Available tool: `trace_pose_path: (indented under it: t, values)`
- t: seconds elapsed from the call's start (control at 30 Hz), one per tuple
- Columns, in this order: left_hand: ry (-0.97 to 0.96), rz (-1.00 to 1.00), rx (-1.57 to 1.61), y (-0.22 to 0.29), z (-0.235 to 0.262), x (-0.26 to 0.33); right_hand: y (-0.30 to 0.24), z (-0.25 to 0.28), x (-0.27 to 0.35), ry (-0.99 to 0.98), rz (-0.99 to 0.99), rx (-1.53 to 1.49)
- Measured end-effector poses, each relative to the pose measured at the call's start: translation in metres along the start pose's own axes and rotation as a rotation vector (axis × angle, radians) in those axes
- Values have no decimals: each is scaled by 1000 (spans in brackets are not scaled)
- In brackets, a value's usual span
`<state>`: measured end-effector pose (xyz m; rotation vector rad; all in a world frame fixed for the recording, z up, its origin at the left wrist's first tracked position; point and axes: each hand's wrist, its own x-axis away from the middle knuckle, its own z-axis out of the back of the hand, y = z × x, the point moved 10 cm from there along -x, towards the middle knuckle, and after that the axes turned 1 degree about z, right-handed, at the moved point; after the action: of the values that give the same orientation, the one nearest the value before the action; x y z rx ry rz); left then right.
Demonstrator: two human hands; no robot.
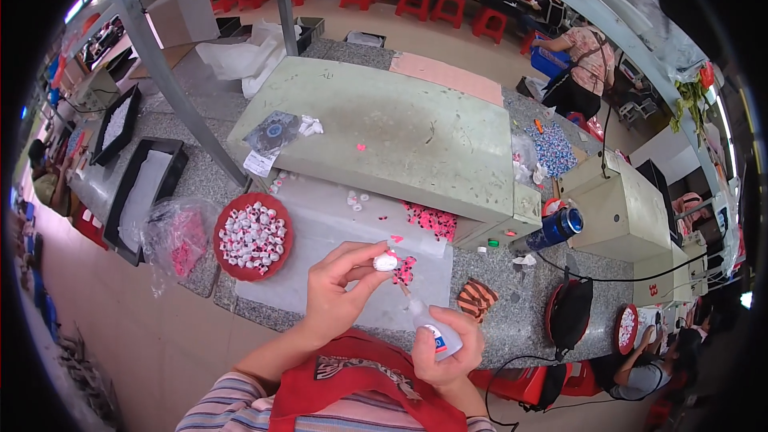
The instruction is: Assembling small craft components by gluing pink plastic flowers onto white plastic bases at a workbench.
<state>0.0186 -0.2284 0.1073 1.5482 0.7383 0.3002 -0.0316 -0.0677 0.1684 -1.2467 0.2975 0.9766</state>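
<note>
Between the thumb and fingers of my left hand (342, 282) is a small rounded white piece (386, 262) with a bit of pink at its top. My right hand (450, 346) grips a translucent squeeze bottle (422, 320) with a thin nozzle, tilted up toward the white piece. A small gap seems to part nozzle and piece. Just beyond them, small pink-and-black parts (405, 272) lie on a white sheet (328, 272). To the left stands a red bowl (222, 260) full of similar white pieces with dark and pink marks.
A pale green metal box (384, 124) spans the bench, with more pink parts (432, 222) at its front edge. A striped cloth (477, 299) and a blue can (562, 226) are to the right. A plastic bag of pink parts (188, 244) sits left. Co-workers (588, 60) are around.
</note>
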Motion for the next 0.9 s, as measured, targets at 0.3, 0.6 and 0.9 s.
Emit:
trace_pose_path:
  t: [0.3,0.6,0.9]
  values:
    - [78,3,50,1,1,7,-8,-2,1,12,108,10]
    - [58,-18,55,4,-3,6,-7,-2,0,29,118,35]
    - [60,-47,-16,10,1,5,-9,-5,-3,-17,89,-29]
